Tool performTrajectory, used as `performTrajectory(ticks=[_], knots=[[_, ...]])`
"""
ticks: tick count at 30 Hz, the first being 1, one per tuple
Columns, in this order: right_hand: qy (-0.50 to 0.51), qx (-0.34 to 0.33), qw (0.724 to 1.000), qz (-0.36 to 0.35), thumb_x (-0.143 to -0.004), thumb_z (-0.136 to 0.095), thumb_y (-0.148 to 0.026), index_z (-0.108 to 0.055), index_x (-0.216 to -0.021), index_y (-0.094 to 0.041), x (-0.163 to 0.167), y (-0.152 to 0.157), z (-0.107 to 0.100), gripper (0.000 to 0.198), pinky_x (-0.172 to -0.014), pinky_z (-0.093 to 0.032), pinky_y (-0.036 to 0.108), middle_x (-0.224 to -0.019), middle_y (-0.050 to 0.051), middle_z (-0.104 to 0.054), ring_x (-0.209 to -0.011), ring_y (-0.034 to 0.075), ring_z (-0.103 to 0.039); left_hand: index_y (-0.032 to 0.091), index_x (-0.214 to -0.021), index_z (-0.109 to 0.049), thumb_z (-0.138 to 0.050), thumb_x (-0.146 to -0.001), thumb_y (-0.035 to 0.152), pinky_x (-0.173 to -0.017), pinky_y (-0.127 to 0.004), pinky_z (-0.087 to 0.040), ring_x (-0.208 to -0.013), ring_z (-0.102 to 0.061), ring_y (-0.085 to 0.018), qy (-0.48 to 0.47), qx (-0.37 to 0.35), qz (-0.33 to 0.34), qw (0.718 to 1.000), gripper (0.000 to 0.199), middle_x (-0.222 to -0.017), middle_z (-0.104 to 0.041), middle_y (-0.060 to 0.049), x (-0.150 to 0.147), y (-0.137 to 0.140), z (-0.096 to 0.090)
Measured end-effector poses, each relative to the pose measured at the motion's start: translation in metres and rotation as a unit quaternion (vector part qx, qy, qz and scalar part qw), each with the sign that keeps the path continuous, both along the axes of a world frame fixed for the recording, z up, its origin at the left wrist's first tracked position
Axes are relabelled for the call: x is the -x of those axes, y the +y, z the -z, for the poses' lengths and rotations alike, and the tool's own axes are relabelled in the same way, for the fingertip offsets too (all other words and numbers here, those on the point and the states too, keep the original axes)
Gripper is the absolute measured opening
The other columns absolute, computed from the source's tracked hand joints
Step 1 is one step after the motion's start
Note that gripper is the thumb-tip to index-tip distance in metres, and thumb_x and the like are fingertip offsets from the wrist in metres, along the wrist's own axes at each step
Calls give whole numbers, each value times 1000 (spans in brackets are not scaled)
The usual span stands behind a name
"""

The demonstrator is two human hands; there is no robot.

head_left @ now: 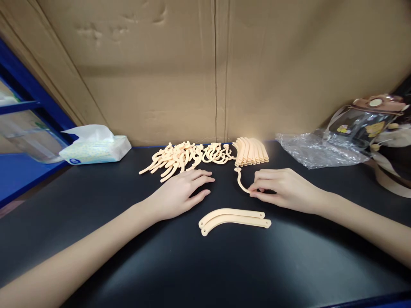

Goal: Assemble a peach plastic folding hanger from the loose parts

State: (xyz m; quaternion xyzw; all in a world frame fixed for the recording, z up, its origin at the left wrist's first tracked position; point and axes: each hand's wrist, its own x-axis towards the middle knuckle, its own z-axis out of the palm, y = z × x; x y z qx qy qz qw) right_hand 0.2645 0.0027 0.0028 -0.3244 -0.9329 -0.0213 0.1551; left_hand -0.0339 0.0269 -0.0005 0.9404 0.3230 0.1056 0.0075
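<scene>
My right hand (278, 188) pinches the lower end of a thin, curved, cream plastic piece (240, 182) with a rounded head at its top. My left hand (186, 190) lies over the black table with its fingers stretched out, holding nothing. It is nearest to a loose pile of curved plastic pieces (175, 158). Between and below the hands, two longer curved plastic strips (236, 218) with holes at their ends lie side by side. Behind my right hand stands a neat row of wider curved pieces (251, 152). Smaller hooked pieces (215, 153) lie between the pile and that row.
A tissue pack (98, 149) sits at the back left, by a blue frame (54, 115). Crumpled clear plastic bags (316, 149) and a drinking bottle (366, 122) with a strap stand at the back right. A cardboard wall (160, 85) closes off the black table's (192, 273) far edge.
</scene>
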Motion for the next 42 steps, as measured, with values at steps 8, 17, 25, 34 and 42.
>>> performTrajectory(ticks=[8, 17, 25, 34, 42], knots=[[1, -3, 1000, -2, -96, -50, -28, -69, -91, -20, 0, 2, 3, 22, -60, -38, 24, -76, -1, -62, -69, 12, -58, 20, -126, -56, -39, -98, 33, -104, -39, -42, -123, -52, -23, -3, -4, 2, 1000, 35, -135, -55, -8, -1, 0, 0], [11, -1, 1000, -15, -96, -49, -30, -70, -92, -19, -1, 1, 4, 24, -59, -38, 24, -76, -1, -62, -68, 11, -58, 21, -126, -56, -40, -98, 33, -104, -38, -42, -123, -52, -22, -5, -5, 4, 1000, 35, -135, -54, -8, -1, -1, 0], [17, 10, 1000, -11, -96, -49, -32, -70, -91, -19, 1, 0, 3, 25, -60, -39, 24, -76, 0, -64, -67, 12, -59, 15, -111, -64, -43, -96, 28, -103, -45, -39, -121, -49, -27, -26, -133, -48, 990, 29, -122, -61, -10, 3, 7, 2], [22, 12, 1000, -14, -97, -46, -27, -69, -93, -18, 4, -1, 1, 25, -62, -39, 24, -77, 0, -65, -68, 12, -59, 11, -123, -62, -42, -95, 29, -105, -50, -36, -123, -48, -32, 15, -204, -107, 973, 39, -124, -61, -13, 9, 15, 4], [21, 9, 1000, -13, -98, -44, -28, -69, -92, -19, 3, -1, 1, 27, -62, -39, 24, -78, 1, -65, -68, 12, -59, 12, -112, -69, -37, -95, 30, -105, -53, -35, -123, -51, -33, 32, -174, -112, 978, 40, -118, -67, -13, 7, 14, 5]])
